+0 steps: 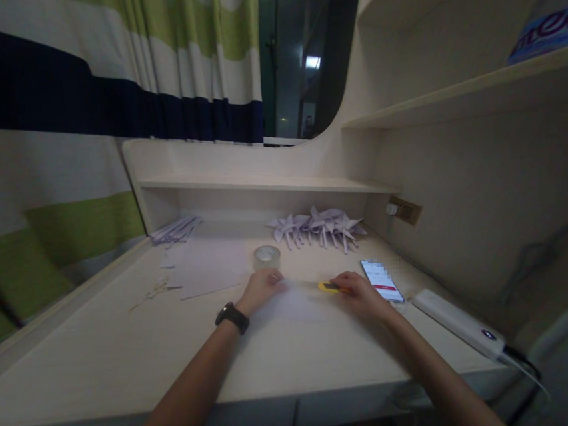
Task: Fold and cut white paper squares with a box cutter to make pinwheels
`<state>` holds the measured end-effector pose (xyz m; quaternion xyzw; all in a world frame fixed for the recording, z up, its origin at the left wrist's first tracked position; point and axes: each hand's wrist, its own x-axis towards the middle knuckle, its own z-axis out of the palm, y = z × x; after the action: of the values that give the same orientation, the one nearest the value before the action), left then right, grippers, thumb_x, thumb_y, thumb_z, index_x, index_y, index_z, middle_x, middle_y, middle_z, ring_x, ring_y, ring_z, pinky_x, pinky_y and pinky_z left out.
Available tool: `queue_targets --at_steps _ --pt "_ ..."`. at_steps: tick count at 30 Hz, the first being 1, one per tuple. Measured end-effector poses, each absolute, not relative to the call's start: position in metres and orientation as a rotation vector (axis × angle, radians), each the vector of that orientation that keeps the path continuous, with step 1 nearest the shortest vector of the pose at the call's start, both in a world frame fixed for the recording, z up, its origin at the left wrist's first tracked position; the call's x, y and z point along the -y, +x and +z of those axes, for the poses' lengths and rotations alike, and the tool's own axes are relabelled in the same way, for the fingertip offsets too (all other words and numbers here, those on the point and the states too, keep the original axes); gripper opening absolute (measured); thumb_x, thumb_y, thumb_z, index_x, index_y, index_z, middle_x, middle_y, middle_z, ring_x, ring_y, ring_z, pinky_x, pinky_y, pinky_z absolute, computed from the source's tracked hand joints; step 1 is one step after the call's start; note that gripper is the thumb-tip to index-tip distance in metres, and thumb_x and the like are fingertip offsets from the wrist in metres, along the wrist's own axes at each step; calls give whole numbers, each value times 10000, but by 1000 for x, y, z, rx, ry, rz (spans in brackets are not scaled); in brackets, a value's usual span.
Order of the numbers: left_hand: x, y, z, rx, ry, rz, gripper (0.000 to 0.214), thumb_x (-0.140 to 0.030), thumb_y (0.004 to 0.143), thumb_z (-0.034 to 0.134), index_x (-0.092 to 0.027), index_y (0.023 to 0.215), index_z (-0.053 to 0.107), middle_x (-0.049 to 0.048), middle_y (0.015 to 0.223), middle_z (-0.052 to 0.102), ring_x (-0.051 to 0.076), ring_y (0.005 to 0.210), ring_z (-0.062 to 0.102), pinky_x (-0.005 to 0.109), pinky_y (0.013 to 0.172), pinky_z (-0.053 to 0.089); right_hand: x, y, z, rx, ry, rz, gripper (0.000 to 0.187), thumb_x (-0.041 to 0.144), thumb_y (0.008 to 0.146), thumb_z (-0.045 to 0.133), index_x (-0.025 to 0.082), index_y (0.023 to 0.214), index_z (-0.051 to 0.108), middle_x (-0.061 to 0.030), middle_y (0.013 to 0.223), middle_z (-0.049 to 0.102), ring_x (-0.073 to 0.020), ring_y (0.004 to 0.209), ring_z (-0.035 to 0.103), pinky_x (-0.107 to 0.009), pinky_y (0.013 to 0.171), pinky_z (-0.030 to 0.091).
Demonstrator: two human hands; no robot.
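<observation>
My right hand is closed around a yellow utility knife, its front end toward the left. A white sheet of paper, smeared by motion, lies on the desk between my hands. My left hand, with a black watch on its wrist, has its fingers pinched at the paper's upper left edge. Just beyond that hand is a roll of clear tape. Whether the blade touches the paper is too blurred to tell.
White paper pinwheels stand clustered at the back. Larger paper sheets, paper strips and scissors lie left. A phone and a white power strip with cables are at the right. Shelves overhang the desk.
</observation>
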<state>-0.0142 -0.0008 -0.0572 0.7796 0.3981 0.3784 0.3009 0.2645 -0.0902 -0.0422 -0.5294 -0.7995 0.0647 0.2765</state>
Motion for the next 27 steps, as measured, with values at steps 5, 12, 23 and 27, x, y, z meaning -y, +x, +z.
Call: queue_targets --at_steps 5,12,23,27 --pt "-5 -14 -65 -1023 2101 994 184 -296 657 730 -158 772 686 56 845 701 197 773 634 303 714 472 92 268 -45 2086 -1480 129 458 36 707 518 192 1114 658 -95 1034 622 -235 952 551 -346 841 420" --pt "-7 -15 -64 -1043 2113 1118 174 -301 641 756 -168 738 699 71 942 683 201 856 625 282 707 480 92 263 -55 2123 -1432 82 391 47 740 530 206 1068 672 -84 1000 625 -219 939 552 -330 829 425" --pt "-3 -10 -69 -1275 2163 967 162 -326 718 659 -182 781 697 36 795 714 184 715 635 263 647 437 101 270 -45 2320 -1327 278 402 40 717 553 219 1049 690 -71 977 662 -206 913 583 -319 823 440" --pt "-1 -10 -72 -1326 2173 937 175 -333 719 647 -181 792 694 53 818 713 202 739 635 283 664 432 105 276 -44 2301 -1357 335 414 29 695 555 206 1042 697 -73 996 658 -207 913 589 -313 815 444"
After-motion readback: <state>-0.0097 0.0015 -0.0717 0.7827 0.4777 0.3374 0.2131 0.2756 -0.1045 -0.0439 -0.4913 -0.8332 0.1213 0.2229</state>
